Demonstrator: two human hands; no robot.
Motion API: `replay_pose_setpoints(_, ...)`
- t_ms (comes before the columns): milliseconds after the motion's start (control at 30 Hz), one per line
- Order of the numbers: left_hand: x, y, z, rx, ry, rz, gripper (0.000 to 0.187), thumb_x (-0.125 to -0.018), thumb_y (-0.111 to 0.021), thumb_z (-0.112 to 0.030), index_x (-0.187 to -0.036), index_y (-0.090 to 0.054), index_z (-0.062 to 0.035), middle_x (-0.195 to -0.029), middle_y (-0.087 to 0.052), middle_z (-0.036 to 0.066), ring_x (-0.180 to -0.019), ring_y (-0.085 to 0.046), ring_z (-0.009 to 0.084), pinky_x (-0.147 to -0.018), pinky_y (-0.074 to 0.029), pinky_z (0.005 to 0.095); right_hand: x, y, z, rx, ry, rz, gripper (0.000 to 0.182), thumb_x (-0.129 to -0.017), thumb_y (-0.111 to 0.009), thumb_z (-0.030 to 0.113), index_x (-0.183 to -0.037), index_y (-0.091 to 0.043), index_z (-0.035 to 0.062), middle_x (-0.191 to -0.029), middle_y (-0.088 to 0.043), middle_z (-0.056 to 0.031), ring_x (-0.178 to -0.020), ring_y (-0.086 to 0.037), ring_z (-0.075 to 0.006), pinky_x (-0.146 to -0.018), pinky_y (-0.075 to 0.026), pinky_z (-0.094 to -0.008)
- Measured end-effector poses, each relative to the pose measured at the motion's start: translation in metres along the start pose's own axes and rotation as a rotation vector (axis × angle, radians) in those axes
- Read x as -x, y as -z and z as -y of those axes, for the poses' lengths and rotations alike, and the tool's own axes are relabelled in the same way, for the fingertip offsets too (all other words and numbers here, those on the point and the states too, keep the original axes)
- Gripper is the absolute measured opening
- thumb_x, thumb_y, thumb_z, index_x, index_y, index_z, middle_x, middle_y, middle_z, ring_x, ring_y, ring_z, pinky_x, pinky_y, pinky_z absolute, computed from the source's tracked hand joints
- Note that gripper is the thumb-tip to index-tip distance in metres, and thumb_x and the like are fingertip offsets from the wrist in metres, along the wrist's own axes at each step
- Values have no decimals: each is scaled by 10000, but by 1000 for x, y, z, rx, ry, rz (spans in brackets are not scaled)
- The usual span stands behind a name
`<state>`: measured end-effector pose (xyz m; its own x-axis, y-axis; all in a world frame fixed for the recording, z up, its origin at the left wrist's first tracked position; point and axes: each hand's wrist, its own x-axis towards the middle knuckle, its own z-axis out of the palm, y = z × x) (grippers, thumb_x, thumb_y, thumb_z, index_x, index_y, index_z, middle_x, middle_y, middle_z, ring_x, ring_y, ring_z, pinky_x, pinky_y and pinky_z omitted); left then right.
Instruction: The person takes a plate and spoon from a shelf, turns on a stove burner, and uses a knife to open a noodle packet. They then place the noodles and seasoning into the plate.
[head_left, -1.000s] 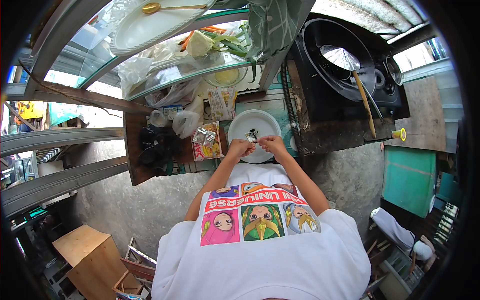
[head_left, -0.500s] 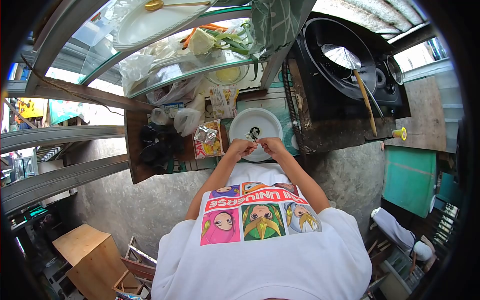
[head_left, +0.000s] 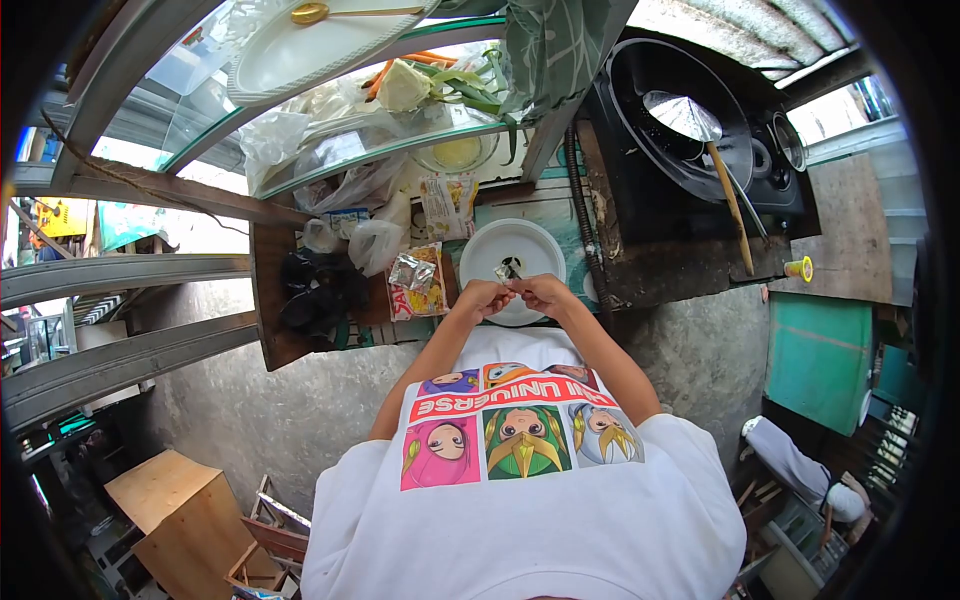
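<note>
Low over a round white plate (head_left: 535, 240), a small foil sachet (head_left: 505, 270) is pinched between my two hands. My left hand (head_left: 485, 298) is closed on its left side, fingertips together. My right hand (head_left: 544, 294) pinches it from the right, almost touching the left. Behind the sachet, a dark patch shows in the middle of the plate; what it is I cannot make out. Just left of the plate lies a red and yellow food packet (head_left: 428, 298) with a silver foil wrapper (head_left: 411, 272) on it.
To the right, a large black wok (head_left: 640, 90) with a wooden-handled spatula (head_left: 728, 190) sits on a black stove (head_left: 780, 205). Black plastic bags (head_left: 310, 290) lie at the left. Above is a glass shelf with vegetables (head_left: 405, 88). A yellow cup (head_left: 799, 269) stands by the stove.
The sachet has shifted slightly between my fingertips, and my right hand has moved a little to the left, closer to my left. The surroundings look the same.
</note>
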<state>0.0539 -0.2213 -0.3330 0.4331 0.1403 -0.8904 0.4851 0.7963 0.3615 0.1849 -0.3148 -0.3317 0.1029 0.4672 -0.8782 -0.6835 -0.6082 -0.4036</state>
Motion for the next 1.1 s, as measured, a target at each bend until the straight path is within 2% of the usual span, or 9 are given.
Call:
replay_pose_setpoints(67, -4, 1, 1, 3, 9, 3, 76, -806, -574, -31, -848, -620, 12, -745, -614, 34, -607, -551, 74, -538, -455, 171, -8, 0, -4, -50, -28, 33, 64, -720, -687, 42, -736, -631, 14, -602, -495, 7, -458, -363, -45, -386, -263, -186)
replay_pose_setpoints(267, 0, -2, -5, -67, 6, 6, 68, -804, -580, -35, -843, -624, -1, -734, -619, 31, -598, -551, 72, -534, -456, 173, -27, 5, -2, -86, -107, 57, 33, -737, -656, 28, -768, -647, 23, -583, -485, 20, -445, -333, -47, -383, -240, -180)
replay_pose_setpoints(567, 3, -5, -14, -103, -12, -41, 99, -809, -583, -50, -876, -631, 4, -751, -640, 44, -605, -571, 75, -544, -463, 175, -50, 6, 0, -146, -138, 34, 74, -761, -639, 39, -710, -589, 25, -557, -435, 26, -390, -301, -38, -347, -216, -186)
replay_pose_setpoints(633, 2, -6, -14, -67, -42, -86, 78, -786, -589, -24, -765, -645, 26, -688, -637, 64, -539, -559, 81, -477, -441, 182, -45, 3, -1, -175, -117, 16, 74, -768, -632, 38, -710, -588, 23, -558, -439, 24, -393, -307, -38, -349, -218, -184)
replay_pose_setpoints(767, 0, -4, -14, -37, -40, -75, 77, -785, -590, -22, -759, -646, 23, -686, -636, 64, -536, -559, 84, -474, -437, 181, -27, -5, 3, -196, -17, 6, 83, -773, -632, 45, -708, -585, 24, -566, -458, 17, -402, -326, -40, -355, -225, -182)
replay_pose_setpoints(900, 0, 0, -12, 18, -34, -61, 70, -784, -595, -24, -768, -645, 21, -683, -633, 60, -540, -560, 87, -475, -435, 180, -23, 0, 7, -161, -39, 66, 83, -761, -657, 73, -718, -596, 38, -583, -477, 16, -425, -350, -41, -366, -237, -187)
replay_pose_setpoints(967, -2, 0, -11, 36, -32, -49, 66, -783, -598, -25, -771, -645, 20, -683, -632, 58, -542, -561, 88, -478, -435, 181, -20, -1, 9, -35, -72, 115, 76, -810, -621, 103, -778, -615, 34, -590, -468, 28, -431, -313, -36, -373, -237, -173)
replay_pose_setpoints(1033, -1, 2, -12, -20, -21, 13, 109, -795, -601, -40, -881, -616, 23, -767, -638, 64, -628, -585, 94, -533, -459, 170, -23, 1, 9, -24, -86, 133, 74, -806, -625, 110, -784, -621, 40, -602, -493, 22, -429, -319, -37, -373, -243, -171)
replay_pose_setpoints(1100, 1, -2, -12, -28, -33, -3, 113, -792, -602, -39, -884, -615, 26, -768, -638, 67, -626, -585, 95, -535, -461, 172, -27, 1, 8, -13, -101, 155, 73, -802, -629, 118, -789, -627, 46, -614, -518, 15, -427, -325, -39, -372, -249, -168)
